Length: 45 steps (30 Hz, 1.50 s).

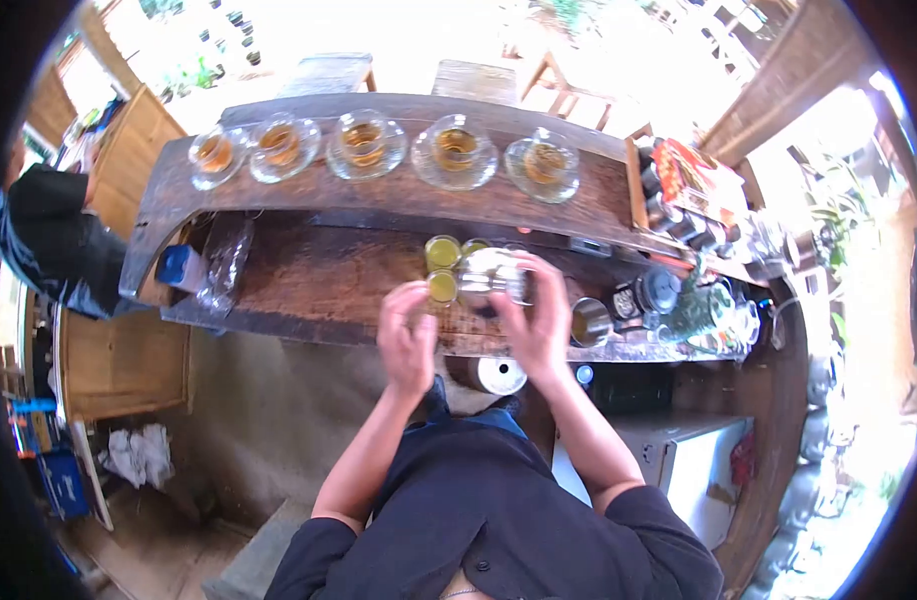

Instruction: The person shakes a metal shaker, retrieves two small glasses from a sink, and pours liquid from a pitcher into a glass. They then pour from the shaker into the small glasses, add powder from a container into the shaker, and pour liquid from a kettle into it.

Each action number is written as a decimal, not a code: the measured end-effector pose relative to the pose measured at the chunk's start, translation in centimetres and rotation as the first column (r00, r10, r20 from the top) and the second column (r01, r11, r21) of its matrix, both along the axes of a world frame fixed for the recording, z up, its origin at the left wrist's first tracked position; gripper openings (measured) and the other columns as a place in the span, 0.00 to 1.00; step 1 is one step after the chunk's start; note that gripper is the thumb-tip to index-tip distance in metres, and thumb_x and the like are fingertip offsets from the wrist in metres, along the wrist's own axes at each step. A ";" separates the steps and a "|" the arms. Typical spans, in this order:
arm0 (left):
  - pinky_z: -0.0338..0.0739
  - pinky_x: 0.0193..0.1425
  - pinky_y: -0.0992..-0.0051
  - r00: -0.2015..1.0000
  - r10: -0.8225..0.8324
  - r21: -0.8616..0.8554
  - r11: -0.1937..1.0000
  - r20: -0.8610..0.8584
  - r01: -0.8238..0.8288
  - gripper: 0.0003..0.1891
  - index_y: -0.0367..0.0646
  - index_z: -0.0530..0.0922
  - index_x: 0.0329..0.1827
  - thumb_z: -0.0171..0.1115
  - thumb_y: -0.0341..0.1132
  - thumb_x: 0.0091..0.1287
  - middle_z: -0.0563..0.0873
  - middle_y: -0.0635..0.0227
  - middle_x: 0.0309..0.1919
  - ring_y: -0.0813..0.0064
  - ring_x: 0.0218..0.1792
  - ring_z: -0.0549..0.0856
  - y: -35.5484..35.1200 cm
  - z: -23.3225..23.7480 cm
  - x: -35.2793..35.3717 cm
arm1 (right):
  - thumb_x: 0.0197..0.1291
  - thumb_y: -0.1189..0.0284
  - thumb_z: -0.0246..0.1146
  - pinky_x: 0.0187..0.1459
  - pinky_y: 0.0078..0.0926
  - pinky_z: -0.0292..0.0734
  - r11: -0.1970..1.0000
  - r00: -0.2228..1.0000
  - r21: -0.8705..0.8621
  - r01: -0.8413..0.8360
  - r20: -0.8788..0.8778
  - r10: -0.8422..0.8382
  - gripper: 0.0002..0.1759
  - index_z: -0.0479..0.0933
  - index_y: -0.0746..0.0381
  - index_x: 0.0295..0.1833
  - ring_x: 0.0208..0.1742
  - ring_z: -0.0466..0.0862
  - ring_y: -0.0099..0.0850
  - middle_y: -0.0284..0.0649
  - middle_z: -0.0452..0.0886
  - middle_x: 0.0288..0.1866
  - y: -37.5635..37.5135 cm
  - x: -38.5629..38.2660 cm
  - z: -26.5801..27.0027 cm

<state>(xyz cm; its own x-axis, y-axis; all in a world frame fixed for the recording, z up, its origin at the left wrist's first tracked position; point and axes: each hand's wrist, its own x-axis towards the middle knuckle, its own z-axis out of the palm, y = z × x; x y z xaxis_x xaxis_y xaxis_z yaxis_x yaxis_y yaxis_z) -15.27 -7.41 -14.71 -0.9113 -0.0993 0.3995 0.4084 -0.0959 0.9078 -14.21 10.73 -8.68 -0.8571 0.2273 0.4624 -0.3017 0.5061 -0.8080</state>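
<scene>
My right hand is wrapped round a shiny silvery cup, tipped on its side over the lower shelf of the counter. Close to its left end stand several small glasses of yellow-green liquid, among them a front glass and a back glass; another is partly hidden behind the cup. My left hand is half curled, thumb and fingers apart, with its fingertips right at the front glass. To the right of my right hand, a metal cup sits near the counter's front edge.
Along the raised wooden counter stand several glass cups of amber drink on saucers, one cup near the middle. Jars and a red packet crowd the right end. A person in dark clothes is at the left.
</scene>
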 end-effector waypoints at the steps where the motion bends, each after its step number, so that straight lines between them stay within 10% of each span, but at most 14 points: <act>1: 0.71 0.75 0.60 0.994 -0.106 -0.070 0.992 -0.004 0.105 0.19 0.34 0.80 0.61 0.64 0.29 0.68 0.83 0.53 0.62 0.57 0.67 0.80 2.0 -0.3 0.4 | 0.59 0.73 0.77 0.69 0.43 0.74 0.994 0.996 0.062 0.090 -0.005 -0.090 0.28 0.74 0.65 0.63 0.66 0.80 0.50 0.53 0.80 0.64 3.0 1.3 0.1; 4: 0.71 0.77 0.62 0.925 -0.378 -0.265 0.890 0.025 0.371 0.39 0.38 0.71 0.74 0.77 0.29 0.57 0.77 0.55 0.70 0.62 0.71 0.77 8.0 -1.2 1.2 | 0.63 0.69 0.75 0.69 0.45 0.74 0.897 0.943 0.311 0.314 0.009 -0.333 0.26 0.74 0.64 0.62 0.64 0.80 0.52 0.54 0.78 0.64 10.5 5.3 -1.2; 12: 0.64 0.84 0.60 0.774 -0.561 -0.295 0.717 0.294 0.631 0.65 0.40 0.55 0.85 0.90 0.39 0.44 0.69 0.52 0.79 0.59 0.80 0.68 18.1 -4.7 1.0 | 0.69 0.61 0.70 0.71 0.47 0.73 0.922 0.971 0.346 0.176 0.095 -0.221 0.25 0.70 0.61 0.62 0.70 0.79 0.53 0.53 0.79 0.71 14.9 8.1 -5.1; 17: 0.80 0.69 0.62 0.766 -0.595 -0.270 0.717 0.245 0.643 0.52 0.45 0.69 0.74 0.90 0.37 0.44 0.82 0.59 0.66 0.63 0.67 0.83 20.2 -6.5 1.1 | 0.64 0.67 0.74 0.71 0.46 0.75 0.948 0.983 0.290 0.129 0.086 -0.160 0.28 0.69 0.63 0.63 0.71 0.79 0.52 0.53 0.80 0.68 15.7 7.2 -5.5; 45: 0.79 0.68 0.62 0.761 -0.568 -0.218 0.737 0.312 0.640 0.50 0.45 0.72 0.71 0.87 0.35 0.39 0.83 0.61 0.63 0.58 0.64 0.84 20.5 -6.4 1.1 | 0.64 0.62 0.74 0.61 0.41 0.80 0.960 0.991 0.276 0.049 0.110 -0.082 0.28 0.67 0.64 0.58 0.58 0.86 0.46 0.51 0.84 0.61 17.0 6.6 -7.5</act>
<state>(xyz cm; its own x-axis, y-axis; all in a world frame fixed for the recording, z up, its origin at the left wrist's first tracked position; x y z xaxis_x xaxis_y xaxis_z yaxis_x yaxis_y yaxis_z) -14.18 13.08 -21.13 -0.7997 0.5909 0.1066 0.1533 0.0293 0.9877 -7.65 27.70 -16.17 -0.8970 0.1648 0.4102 -0.1704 0.7273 -0.6648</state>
